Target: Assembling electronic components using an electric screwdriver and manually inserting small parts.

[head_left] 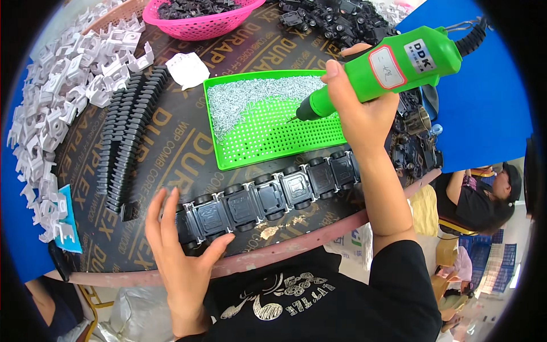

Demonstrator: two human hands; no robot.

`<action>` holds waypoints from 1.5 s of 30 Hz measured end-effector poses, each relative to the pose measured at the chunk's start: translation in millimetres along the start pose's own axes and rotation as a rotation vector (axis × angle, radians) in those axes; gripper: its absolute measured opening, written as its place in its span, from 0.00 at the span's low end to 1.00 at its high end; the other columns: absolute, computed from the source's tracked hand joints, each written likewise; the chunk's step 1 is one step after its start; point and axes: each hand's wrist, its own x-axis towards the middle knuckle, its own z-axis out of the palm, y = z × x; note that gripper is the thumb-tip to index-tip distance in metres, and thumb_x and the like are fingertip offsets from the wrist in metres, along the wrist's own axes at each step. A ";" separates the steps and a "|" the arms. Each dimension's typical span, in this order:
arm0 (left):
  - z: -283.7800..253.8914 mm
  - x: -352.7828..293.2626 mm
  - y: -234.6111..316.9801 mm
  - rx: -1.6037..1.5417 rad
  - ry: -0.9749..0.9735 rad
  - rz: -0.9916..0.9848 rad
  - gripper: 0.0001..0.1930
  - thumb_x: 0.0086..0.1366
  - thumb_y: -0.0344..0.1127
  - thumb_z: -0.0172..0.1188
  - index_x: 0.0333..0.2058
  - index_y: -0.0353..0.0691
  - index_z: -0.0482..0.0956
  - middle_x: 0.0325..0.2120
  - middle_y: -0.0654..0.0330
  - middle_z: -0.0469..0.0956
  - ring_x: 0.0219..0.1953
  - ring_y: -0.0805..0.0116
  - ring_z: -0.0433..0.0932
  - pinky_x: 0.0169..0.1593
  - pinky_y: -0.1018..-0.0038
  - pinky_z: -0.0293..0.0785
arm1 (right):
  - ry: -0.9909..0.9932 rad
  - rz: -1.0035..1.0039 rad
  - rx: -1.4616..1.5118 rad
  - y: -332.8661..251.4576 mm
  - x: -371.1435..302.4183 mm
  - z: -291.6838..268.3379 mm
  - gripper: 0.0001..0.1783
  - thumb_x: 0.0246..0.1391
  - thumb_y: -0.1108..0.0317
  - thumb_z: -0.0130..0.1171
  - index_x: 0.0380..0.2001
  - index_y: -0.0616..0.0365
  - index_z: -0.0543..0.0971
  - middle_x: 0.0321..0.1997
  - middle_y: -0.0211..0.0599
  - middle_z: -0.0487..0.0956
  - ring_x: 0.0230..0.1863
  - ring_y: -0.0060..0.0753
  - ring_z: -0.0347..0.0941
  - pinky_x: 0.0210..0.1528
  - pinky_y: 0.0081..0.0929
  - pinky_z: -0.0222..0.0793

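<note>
My right hand [364, 117] is wrapped round a green electric screwdriver [379, 71]. Its bit points down and left over a green perforated tray [273, 157], where a heap of small silver screws [250, 97] lies along the back and left. My left hand [181, 256] has its thumb and fingers spread around the left end of a row of black toy-car bodies [239, 208]. These wheeled pieces lie side by side with their flat undersides up. The right end of the row passes behind my right forearm.
White plastic parts [51, 114] are piled along the left edge, beside stacked black ribbed strips [128, 137]. A pink basket [199, 25] of black parts stands at the back, near more loose black parts [342, 20]. Other people [478, 196] are beyond the table on the right.
</note>
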 end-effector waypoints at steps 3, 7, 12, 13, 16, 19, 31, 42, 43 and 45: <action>4.8 -1.4 -5.2 -0.089 -0.034 -0.007 0.45 0.37 0.38 0.79 0.57 0.37 0.69 0.58 0.49 0.63 0.59 0.49 0.63 0.59 0.59 0.63 | 0.022 0.029 0.055 0.6 -2.0 4.4 0.13 0.53 0.74 0.64 0.41 0.67 0.75 0.34 0.36 0.78 0.30 0.26 0.79 0.33 0.23 0.76; 8.2 -3.5 -5.0 -0.076 -0.007 0.009 0.45 0.37 0.38 0.79 0.57 0.37 0.70 0.55 0.50 0.63 0.57 0.51 0.65 0.58 0.60 0.65 | 0.014 0.018 0.056 2.0 -3.5 6.2 0.12 0.53 0.75 0.63 0.40 0.67 0.75 0.35 0.36 0.78 0.30 0.25 0.79 0.33 0.23 0.75; 16.8 -5.8 9.3 -0.152 -0.072 -0.017 0.45 0.38 0.41 0.79 0.58 0.38 0.69 0.55 0.50 0.63 0.56 0.50 0.65 0.59 0.58 0.62 | -0.005 -0.001 0.018 -3.3 -1.1 -1.9 0.14 0.54 0.74 0.62 0.43 0.67 0.74 0.33 0.36 0.78 0.29 0.24 0.78 0.32 0.21 0.74; 18.8 -4.7 15.0 -0.046 -0.050 0.050 0.45 0.38 0.41 0.78 0.58 0.38 0.69 0.55 0.51 0.64 0.58 0.50 0.64 0.61 0.57 0.59 | 0.022 0.012 -0.020 -10.8 0.6 -8.0 0.14 0.55 0.73 0.61 0.43 0.66 0.73 0.32 0.37 0.78 0.29 0.25 0.78 0.32 0.21 0.74; 20.8 1.0 36.0 0.154 0.002 0.127 0.45 0.41 0.46 0.76 0.59 0.40 0.67 0.56 0.52 0.65 0.61 0.47 0.60 0.64 0.51 0.52 | 0.114 0.053 -0.002 -49.5 3.5 -21.8 0.13 0.57 0.71 0.55 0.43 0.68 0.72 0.26 0.43 0.79 0.31 0.27 0.76 0.37 0.22 0.71; 31.8 10.8 55.4 0.093 -0.116 0.334 0.43 0.45 0.50 0.73 0.58 0.37 0.67 0.55 0.53 0.68 0.60 0.49 0.62 0.64 0.46 0.50 | 0.006 0.037 0.018 -78.6 -10.7 -37.1 0.17 0.55 0.65 0.56 0.43 0.66 0.70 0.24 0.41 0.77 0.28 0.26 0.71 0.35 0.22 0.65; 67.2 14.0 62.0 0.139 -0.102 0.311 0.35 0.46 0.47 0.70 0.51 0.35 0.73 0.47 0.59 0.72 0.51 0.60 0.69 0.63 0.49 0.54 | -0.183 0.037 0.013 -73.9 -33.7 -38.5 0.22 0.54 0.54 0.60 0.41 0.56 0.65 0.19 0.34 0.76 0.23 0.22 0.63 0.30 0.21 0.58; 66.9 14.1 60.9 0.133 -0.081 0.324 0.34 0.44 0.48 0.70 0.49 0.34 0.75 0.45 0.59 0.72 0.50 0.60 0.70 0.61 0.49 0.56 | -0.422 -0.092 0.148 -49.8 -29.9 -23.6 0.21 0.49 0.58 0.64 0.36 0.55 0.64 0.19 0.33 0.74 0.21 0.24 0.67 0.27 0.22 0.60; 68.5 13.2 59.6 0.132 -0.074 0.328 0.35 0.44 0.48 0.70 0.49 0.34 0.75 0.45 0.59 0.72 0.50 0.60 0.70 0.61 0.49 0.57 | -0.340 0.014 0.075 -54.0 -35.9 -23.4 0.21 0.49 0.58 0.64 0.36 0.55 0.64 0.19 0.33 0.73 0.21 0.25 0.67 0.26 0.22 0.60; 70.5 12.3 57.9 0.129 -0.065 0.331 0.35 0.44 0.48 0.70 0.50 0.34 0.75 0.45 0.58 0.72 0.50 0.60 0.70 0.61 0.49 0.57 | -0.330 0.101 0.021 -67.8 -39.0 -21.6 0.21 0.50 0.58 0.63 0.37 0.57 0.65 0.19 0.34 0.72 0.22 0.25 0.67 0.26 0.23 0.61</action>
